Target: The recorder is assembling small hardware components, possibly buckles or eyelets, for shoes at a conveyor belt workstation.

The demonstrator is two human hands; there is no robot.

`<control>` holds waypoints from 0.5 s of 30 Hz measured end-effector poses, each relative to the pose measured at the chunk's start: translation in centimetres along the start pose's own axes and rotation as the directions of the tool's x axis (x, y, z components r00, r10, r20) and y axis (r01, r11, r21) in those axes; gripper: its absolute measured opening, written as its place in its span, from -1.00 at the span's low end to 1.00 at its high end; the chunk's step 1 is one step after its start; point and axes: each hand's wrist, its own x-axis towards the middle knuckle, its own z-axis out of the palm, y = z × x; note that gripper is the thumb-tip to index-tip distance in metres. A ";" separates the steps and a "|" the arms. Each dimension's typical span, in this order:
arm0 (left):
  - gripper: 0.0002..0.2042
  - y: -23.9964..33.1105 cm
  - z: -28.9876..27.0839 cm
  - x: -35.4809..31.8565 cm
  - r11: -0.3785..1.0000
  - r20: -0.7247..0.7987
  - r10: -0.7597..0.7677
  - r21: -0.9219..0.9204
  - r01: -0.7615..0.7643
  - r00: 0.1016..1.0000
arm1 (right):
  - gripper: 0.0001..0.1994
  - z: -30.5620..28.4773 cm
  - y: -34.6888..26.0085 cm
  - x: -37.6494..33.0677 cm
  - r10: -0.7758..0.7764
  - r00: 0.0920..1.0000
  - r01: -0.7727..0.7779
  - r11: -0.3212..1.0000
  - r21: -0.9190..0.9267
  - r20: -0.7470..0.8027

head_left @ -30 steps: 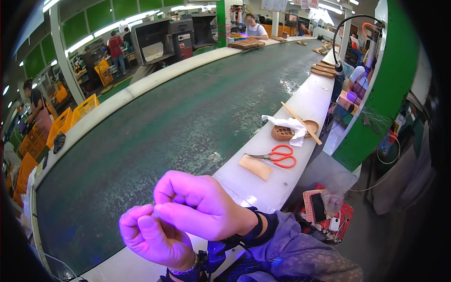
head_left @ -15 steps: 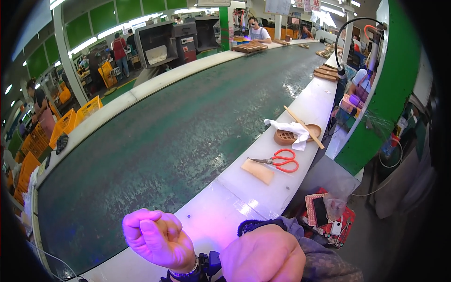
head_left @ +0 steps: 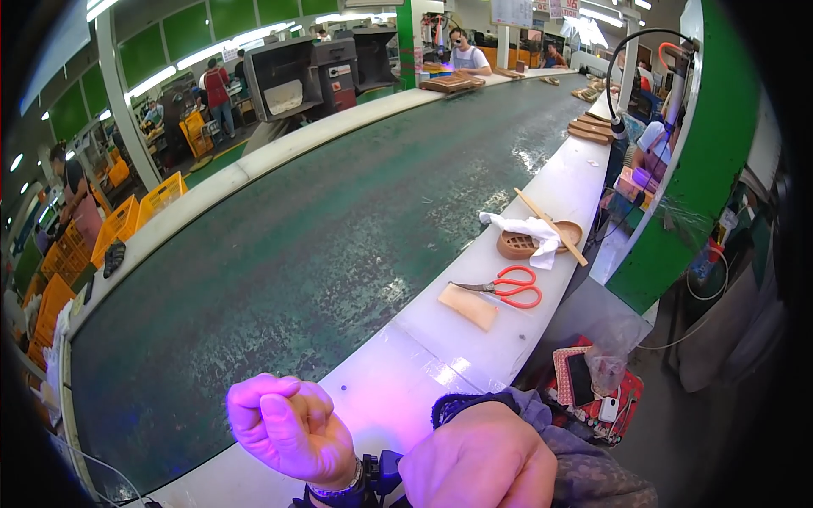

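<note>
I see my left hand (head_left: 292,427) curled into a fist and my right hand (head_left: 478,461) closed too, over the white table (head_left: 440,339), holding nothing I can make out.

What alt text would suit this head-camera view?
Two closed hands, the left hand lit purple and the right hand beside it, are raised over a white ledge along a green conveyor belt. Farther along the ledge lie red scissors and a tan block.
</note>
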 end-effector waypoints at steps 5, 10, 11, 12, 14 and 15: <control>-0.86 -0.2 0.2 -0.1 1.000 -0.004 -0.006 0.000 0.006 1.000 | -0.85 2.3 1.6 -1.2 -0.070 0.928 0.155 0.966 0.206 -0.367; -0.86 -0.1 0.1 -0.2 1.000 0.015 -0.019 -0.012 0.020 1.000 | -0.84 2.3 1.4 -1.4 -0.026 0.933 0.118 0.964 0.237 -0.359; -0.86 -0.1 0.1 -0.2 1.000 0.015 -0.020 -0.012 0.020 1.000 | -0.84 2.3 1.7 -1.4 -0.073 0.938 0.145 0.971 0.191 -0.339; -0.86 -0.1 0.2 -0.1 1.000 0.014 -0.021 -0.013 0.022 1.000 | -0.84 2.6 1.8 -1.4 -0.074 0.938 0.145 0.971 0.191 -0.340; -0.86 0.0 0.2 -0.1 1.000 0.012 -0.021 -0.014 0.021 1.000 | -0.85 3.0 2.0 -1.4 -0.075 0.904 0.176 0.963 0.205 -0.420; -0.86 0.0 0.2 -0.1 1.000 0.007 -0.024 -0.014 0.024 1.000 | -0.85 3.1 1.8 -1.4 -0.076 0.905 0.176 0.963 0.206 -0.418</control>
